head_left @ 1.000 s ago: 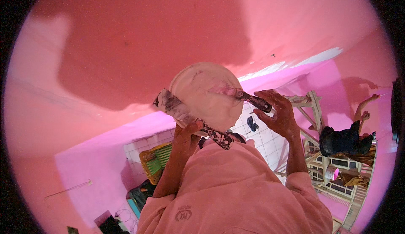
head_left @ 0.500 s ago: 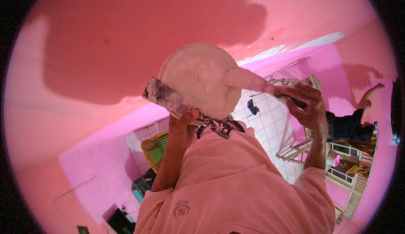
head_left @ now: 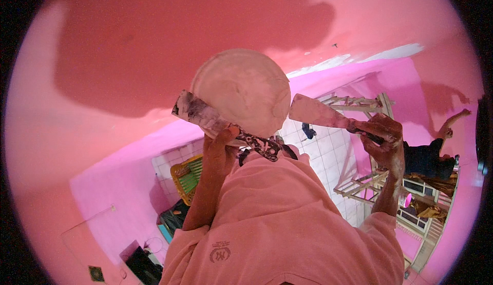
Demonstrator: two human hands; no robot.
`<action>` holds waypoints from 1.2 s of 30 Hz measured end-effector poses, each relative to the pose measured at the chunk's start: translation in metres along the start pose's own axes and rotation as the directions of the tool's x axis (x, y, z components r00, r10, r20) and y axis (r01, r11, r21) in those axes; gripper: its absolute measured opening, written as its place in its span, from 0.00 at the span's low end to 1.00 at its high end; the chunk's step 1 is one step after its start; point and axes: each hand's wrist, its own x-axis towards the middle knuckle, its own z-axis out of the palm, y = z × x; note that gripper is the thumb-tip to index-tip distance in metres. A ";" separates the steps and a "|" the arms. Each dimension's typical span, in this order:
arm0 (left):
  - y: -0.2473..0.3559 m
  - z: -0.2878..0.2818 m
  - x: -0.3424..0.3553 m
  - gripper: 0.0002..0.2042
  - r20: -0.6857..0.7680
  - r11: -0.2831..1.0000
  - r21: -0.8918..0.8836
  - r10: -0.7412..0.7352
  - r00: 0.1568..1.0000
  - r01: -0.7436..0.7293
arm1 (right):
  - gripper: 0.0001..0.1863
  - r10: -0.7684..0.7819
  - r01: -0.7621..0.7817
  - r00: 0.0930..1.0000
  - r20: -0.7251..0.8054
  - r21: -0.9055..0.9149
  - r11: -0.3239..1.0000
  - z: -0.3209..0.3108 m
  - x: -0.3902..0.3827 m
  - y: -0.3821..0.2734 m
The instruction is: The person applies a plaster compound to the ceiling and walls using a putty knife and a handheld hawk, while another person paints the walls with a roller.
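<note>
Pink wall (head_left: 102, 131) filled the left side and top of view. Left hand (head_left: 222, 137) at centre, fingers closed around a round plaster-caked plate (head_left: 240, 91) together with a paint-crusted scraper (head_left: 205, 114) lying under the plate's 7 o'clock edge, blade out to 10 o'clock. Plate sat just above centre, smeared with pale filler. Right hand (head_left: 382, 138) at 3 o'clock of the plate, fingers wrapped tight on the handle of a putty knife (head_left: 318, 113), blade tip just beside the plate's right rim; touching or not, could not tell. Wooden scaffold (head_left: 359, 185) below right hand. Another person (head_left: 429, 156) stood at far right, arm raised to the wall.
</note>
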 end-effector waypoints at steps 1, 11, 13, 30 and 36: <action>-0.002 -0.002 0.002 0.24 0.000 1.000 -0.023 0.010 1.000 -0.010 | 0.21 0.002 -0.002 1.000 0.000 -0.002 1.000 0.001 0.000 0.001; -0.004 -0.009 0.004 0.23 -0.026 1.000 0.014 -0.022 0.999 0.023 | 0.21 0.002 -0.001 1.000 0.002 -0.023 1.000 0.011 0.005 0.003; -0.004 -0.010 0.004 0.24 0.014 1.000 0.002 0.028 1.000 -0.028 | 0.21 -0.011 0.012 1.000 0.013 -0.028 1.000 0.013 0.006 0.002; 0.001 -0.014 -0.011 0.20 0.185 0.992 0.126 0.002 0.983 -0.025 | 0.21 -0.099 0.090 0.992 0.077 0.116 0.989 0.031 0.034 -0.020; -0.002 -0.022 -0.002 0.21 0.152 0.965 0.263 -0.038 0.988 -0.004 | 0.21 -0.064 0.051 0.991 0.119 0.111 0.992 0.032 0.035 -0.029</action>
